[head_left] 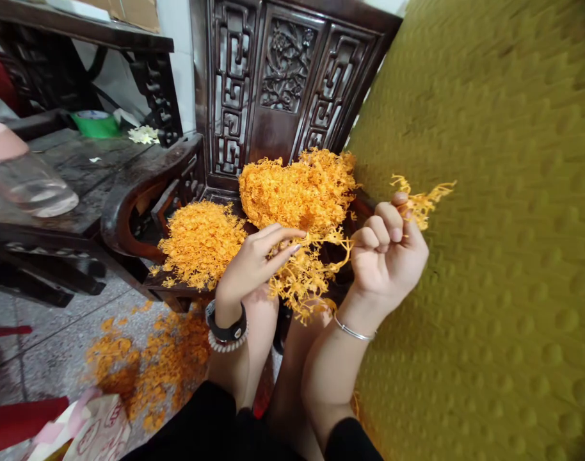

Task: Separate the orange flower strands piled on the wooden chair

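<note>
My left hand (256, 259) pinches a tangled clump of orange stringy strands (304, 275) between thumb and fingers, above my knees. My right hand (388, 250) is closed in a fist around a smaller tuft of the same orange strands (420, 202), which sticks out past my thumb. A thin strand runs between the two hands. Behind them, on the seat of a dark carved wooden chair (278, 77), lie two heaps: a big fluffy heap (297, 186) and a lower heap of shorter bits (201, 240).
Orange scraps (148, 365) litter the tiled floor at lower left, beside a printed paper bag (95, 432). A yellow bumpy cushion (489, 256) fills the right side. A dark side table (57, 173) at left holds a clear plastic container (31, 186) and a green tape roll (95, 123).
</note>
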A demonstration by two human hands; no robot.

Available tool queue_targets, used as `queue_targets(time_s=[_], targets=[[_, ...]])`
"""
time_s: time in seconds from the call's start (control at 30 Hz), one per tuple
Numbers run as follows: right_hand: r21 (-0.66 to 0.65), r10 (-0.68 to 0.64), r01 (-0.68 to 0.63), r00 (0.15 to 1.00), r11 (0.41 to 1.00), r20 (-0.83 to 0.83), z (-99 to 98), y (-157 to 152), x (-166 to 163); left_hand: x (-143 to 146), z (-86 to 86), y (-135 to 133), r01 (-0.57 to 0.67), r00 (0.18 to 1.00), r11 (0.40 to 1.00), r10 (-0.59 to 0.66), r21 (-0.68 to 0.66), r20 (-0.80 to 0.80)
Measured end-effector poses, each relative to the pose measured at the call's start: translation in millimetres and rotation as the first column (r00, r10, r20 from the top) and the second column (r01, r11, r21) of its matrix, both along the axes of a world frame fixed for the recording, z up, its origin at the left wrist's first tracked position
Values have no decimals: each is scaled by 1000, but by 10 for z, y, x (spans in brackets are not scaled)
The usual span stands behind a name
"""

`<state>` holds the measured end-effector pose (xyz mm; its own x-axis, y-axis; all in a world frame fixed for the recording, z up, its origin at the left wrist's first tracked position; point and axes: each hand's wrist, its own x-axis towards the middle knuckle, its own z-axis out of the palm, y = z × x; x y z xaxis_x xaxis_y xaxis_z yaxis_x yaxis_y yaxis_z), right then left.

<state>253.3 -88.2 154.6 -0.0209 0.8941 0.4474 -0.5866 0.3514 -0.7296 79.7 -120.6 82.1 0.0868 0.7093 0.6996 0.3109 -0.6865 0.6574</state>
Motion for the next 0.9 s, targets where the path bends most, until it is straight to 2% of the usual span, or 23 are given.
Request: queue_targets(time_s=[0.1, 0.2, 0.3, 0.4, 0.47, 0.6, 0.73, 0.83, 0.9], targets=[[0, -90, 90, 996, 996, -10, -6, 23, 36, -42, 14, -63, 23, 999, 999, -22, 28, -41], [9, -183, 183, 983, 983, -28, 5, 32, 105, -117, 19, -134, -9, 996, 1000, 11, 25, -87], [46, -241, 242, 970, 969, -18, 7, 40, 204, -205, 9, -174, -126, 988, 992, 127, 10, -83], [48, -253, 252, 968, 967, 10, 2, 41, 240, -215, -4, -164, -257, 965, 966, 259, -34, 50], [29, -206, 206, 978, 978, -13, 6, 30, 196, -148, 1, -142, -237, 965, 969, 243, -75, 102], [-20, -77, 77, 997, 997, 3, 26, -18, 18, 100, 55, -106, -88, 985, 993, 98, -79, 145], [-97, 95, -74, 966, 993, 242, 0, -53, -103, 303, 93, -90, -21, 964, 999, 33, -47, 264], [-125, 215, -179, 889, 976, 405, -59, -64, -161, 362, 61, -53, -19, 933, 999, 32, -40, 358], [-121, 245, -213, 830, 970, 501, -97, -74, -208, 361, 23, -15, -41, 908, 999, 47, -24, 417]])
